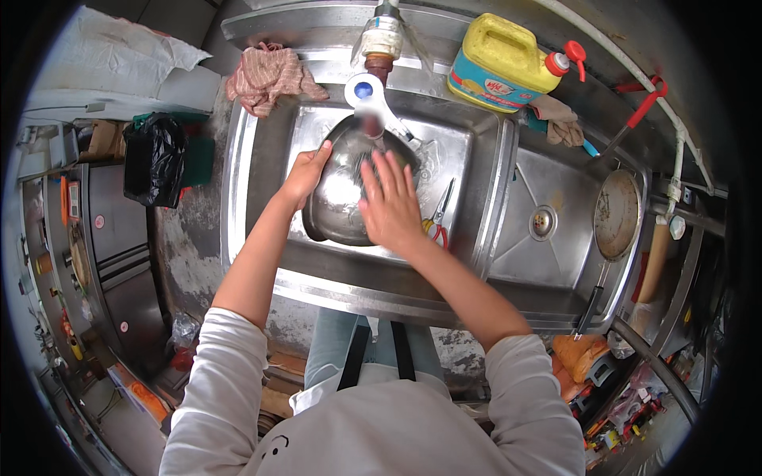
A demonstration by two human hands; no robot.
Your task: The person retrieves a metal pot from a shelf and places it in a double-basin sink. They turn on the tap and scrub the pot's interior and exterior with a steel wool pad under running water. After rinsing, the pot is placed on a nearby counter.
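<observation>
A steel basin (339, 208) is tilted in the left bowl of a stainless steel double sink (357, 291), under the tap (381, 38). My left hand (306, 172) grips its left rim, thumb on the inner side. My right hand (390, 205) lies over the basin's right part with fingers spread; whether the palm touches the metal cannot be told. Water runs from the spout beside my right fingertips. Scissors with red and yellow handles (437, 229) lie on the sink floor, right of my right hand.
A striped cloth (271, 80) lies on the back left rim. A yellow jug with a red pump (500, 65) stands behind the divider, gloves (562, 125) beside it. A frying pan (618, 217) leans in the right bowl. A black-lined bin (156, 160) is at left.
</observation>
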